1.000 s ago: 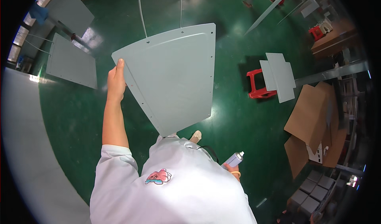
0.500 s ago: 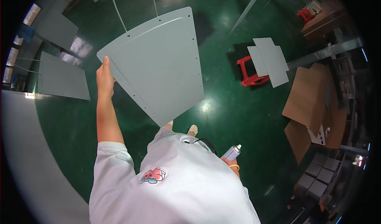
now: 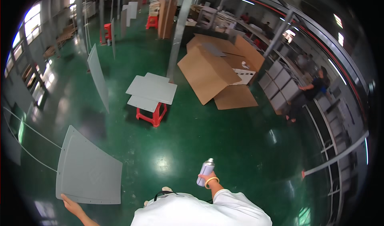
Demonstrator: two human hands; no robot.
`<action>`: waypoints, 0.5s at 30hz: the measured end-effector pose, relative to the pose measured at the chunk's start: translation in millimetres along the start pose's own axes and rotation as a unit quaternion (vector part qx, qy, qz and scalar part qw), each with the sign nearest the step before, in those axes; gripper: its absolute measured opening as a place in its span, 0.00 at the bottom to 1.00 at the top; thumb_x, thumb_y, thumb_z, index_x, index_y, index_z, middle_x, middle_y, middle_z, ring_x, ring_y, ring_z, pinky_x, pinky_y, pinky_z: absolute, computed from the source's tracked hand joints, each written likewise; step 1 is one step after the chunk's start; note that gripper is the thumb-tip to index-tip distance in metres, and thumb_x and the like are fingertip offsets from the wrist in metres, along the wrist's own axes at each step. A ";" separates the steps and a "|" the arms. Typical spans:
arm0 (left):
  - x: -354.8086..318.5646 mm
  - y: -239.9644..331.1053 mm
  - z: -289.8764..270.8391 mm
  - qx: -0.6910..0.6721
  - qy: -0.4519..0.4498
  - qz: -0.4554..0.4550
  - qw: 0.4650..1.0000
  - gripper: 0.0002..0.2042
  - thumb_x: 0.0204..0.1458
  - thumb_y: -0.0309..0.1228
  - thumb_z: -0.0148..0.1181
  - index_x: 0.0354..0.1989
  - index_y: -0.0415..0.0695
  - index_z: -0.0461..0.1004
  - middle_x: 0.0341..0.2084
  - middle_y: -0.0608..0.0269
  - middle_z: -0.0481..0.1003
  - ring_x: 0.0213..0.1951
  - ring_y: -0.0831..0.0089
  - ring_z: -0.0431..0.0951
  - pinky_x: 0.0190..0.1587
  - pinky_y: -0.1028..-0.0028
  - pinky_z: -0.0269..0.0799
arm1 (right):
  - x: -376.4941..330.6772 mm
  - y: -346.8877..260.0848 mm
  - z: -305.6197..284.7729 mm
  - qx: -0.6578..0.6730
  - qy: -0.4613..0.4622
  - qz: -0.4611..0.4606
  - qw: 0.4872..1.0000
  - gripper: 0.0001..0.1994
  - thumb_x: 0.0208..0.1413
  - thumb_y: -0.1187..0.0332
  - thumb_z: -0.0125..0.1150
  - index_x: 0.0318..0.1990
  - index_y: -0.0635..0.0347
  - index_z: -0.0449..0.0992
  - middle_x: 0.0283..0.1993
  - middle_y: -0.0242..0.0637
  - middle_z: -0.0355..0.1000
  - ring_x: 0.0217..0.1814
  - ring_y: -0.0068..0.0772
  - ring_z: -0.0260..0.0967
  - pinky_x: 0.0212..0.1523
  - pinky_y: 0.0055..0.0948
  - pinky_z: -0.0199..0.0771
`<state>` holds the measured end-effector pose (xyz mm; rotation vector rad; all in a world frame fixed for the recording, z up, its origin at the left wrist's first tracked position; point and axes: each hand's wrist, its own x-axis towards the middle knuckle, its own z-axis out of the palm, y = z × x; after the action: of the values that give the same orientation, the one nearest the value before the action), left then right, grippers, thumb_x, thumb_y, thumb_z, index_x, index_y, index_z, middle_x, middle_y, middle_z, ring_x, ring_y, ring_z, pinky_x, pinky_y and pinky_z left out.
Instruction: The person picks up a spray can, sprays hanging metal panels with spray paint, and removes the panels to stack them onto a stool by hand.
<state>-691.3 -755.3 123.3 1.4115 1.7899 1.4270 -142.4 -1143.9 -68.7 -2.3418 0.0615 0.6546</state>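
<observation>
- Low at the left, the hanging grey fan-shaped panel is pinched at its bottom corner by the left hand.
- A silver spray can is gripped upright in the closed right hand.
- Grey sheets are stacked on a red stool farther off.

A glossy green floor reflects ceiling lights, with flattened cardboard, a red stool bearing grey panels, and windows at left
</observation>
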 end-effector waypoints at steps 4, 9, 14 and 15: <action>1.4 0.6 22.5 0.007 0.011 0.028 1.000 0.28 0.59 0.45 0.37 0.52 0.27 0.61 0.49 0.43 0.66 0.51 0.59 0.67 0.53 0.72 0.60 | -13.2 7.6 -14.2 0.471 0.043 0.242 0.847 0.38 0.27 0.59 0.74 0.49 0.62 0.62 0.45 0.45 0.69 0.45 0.42 0.69 0.47 0.37 0.68; 15.4 2.3 47.8 0.017 0.031 0.062 0.997 0.29 0.59 0.47 0.37 0.48 0.26 0.64 0.46 0.42 0.68 0.47 0.57 0.69 0.50 0.69 0.62 | -22.5 2.2 -31.6 -0.238 -0.058 -0.072 0.967 0.40 0.23 0.57 0.74 0.49 0.62 0.62 0.45 0.49 0.69 0.47 0.45 0.68 0.49 0.38 0.68; 21.5 -4.8 57.3 -0.010 -0.028 0.021 0.999 0.30 0.58 0.49 0.37 0.45 0.26 0.66 0.42 0.42 0.71 0.44 0.58 0.71 0.48 0.68 0.63 | -1.7 46.5 -10.7 0.451 0.022 0.264 0.852 0.35 0.26 0.63 0.74 0.47 0.60 0.64 0.43 0.46 0.70 0.46 0.42 0.69 0.46 0.35 0.70; 18.1 -2.1 52.9 0.014 -0.004 0.040 0.999 0.30 0.58 0.48 0.37 0.44 0.25 0.67 0.41 0.42 0.71 0.43 0.59 0.71 0.48 0.68 0.63 | -20.7 30.8 -19.1 0.111 -0.031 0.130 0.985 0.34 0.27 0.62 0.73 0.47 0.59 0.65 0.42 0.46 0.70 0.46 0.43 0.69 0.46 0.35 0.69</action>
<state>-655.6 -715.6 106.4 1.5170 1.7725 1.4392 -158.8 -1182.2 -65.8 -2.1150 0.3964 0.8039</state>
